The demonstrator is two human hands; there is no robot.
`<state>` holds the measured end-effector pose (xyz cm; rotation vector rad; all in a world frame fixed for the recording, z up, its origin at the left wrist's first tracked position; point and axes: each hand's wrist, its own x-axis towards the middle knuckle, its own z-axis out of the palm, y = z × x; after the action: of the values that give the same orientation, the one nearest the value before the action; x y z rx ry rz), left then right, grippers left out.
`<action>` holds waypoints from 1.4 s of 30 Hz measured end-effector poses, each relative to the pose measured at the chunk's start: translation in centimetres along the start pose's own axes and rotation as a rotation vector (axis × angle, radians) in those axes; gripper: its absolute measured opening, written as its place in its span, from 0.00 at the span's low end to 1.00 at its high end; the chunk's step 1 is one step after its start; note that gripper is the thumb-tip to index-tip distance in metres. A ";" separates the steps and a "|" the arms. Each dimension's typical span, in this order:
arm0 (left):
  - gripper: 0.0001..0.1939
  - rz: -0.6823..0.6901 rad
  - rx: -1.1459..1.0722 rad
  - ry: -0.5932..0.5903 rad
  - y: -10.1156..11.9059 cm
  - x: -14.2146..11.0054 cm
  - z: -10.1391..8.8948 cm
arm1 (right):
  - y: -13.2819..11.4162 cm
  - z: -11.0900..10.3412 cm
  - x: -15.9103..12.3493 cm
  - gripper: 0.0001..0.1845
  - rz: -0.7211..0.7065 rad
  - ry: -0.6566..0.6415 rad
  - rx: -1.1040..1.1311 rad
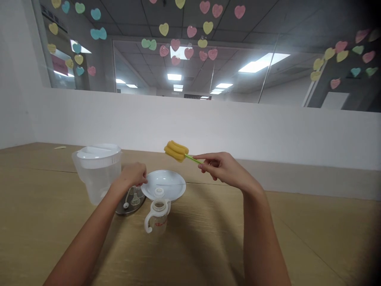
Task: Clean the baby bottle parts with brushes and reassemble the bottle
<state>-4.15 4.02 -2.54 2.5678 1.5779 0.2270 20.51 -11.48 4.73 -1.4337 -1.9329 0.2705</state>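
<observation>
My right hand [222,169] pinches the thin green handle of a sponge bottle brush [176,151], its yellow head raised above the table and pointing left. My left hand [133,174] is closed, with its fingertips at the left rim of a white bowl [171,194] and over a round metal tray [122,208]. Whatever those fingers hold, if anything, is hidden. On the tray lie a clear bottle nipple [135,199] and a straw with a round weight [126,205]. A clear baby bottle [159,224] with white handles stands uncapped in front of the bowl. A white collar ring [159,192] shows behind it.
Left of the tray stands a large translucent pitcher [99,174] with a white lid. The wooden table [208,246] meets a low white wall [223,127]. Above that wall is a window with heart-shaped sticky notes [205,6]. A small flat pale piece [60,147] lies at the back left.
</observation>
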 end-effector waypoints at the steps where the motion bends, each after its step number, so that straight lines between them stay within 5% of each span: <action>1: 0.10 0.022 0.012 0.041 0.6 0.1 0.1 | 0.0 0.1 0.0 0.19 -0.001 -0.002 0.001; 5: 0.21 0.114 0.039 0.095 2.7 1.0 2.1 | -0.1 0.3 0.2 0.19 -0.001 -0.012 0.000; 10: 0.12 0.160 0.044 -0.038 3.4 2.3 5.9 | -0.2 0.4 0.2 0.19 -0.011 -0.037 -0.016; 13: 0.09 0.179 0.004 -0.059 3.1 2.6 6.7 | -0.3 0.4 0.3 0.18 -0.016 -0.038 -0.028; 16: 0.11 0.218 -0.086 -0.008 2.7 2.6 5.2 | -0.2 0.4 0.3 0.18 -0.007 -0.042 -0.028; 20: 0.21 0.261 -0.261 0.200 2.3 1.4 1.2 | 0.0 0.3 0.3 0.19 0.000 -0.013 -0.028; 25: 0.22 0.352 -1.017 0.421 2.7 -1.1 -2.2 | -0.5 0.5 0.3 0.18 -0.010 0.023 0.031; 32: 0.19 0.343 -1.589 0.469 3.6 -2.5 -3.1 | -0.9 0.8 0.4 0.20 -0.036 0.043 0.140; 42: 0.18 0.341 -1.689 0.514 3.6 -2.2 -3.1 | -0.6 0.6 0.2 0.19 -0.048 0.050 0.099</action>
<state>-2.53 0.51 1.02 1.2982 0.3734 1.4979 19.68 -11.40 4.71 -1.3159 -1.8842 0.3011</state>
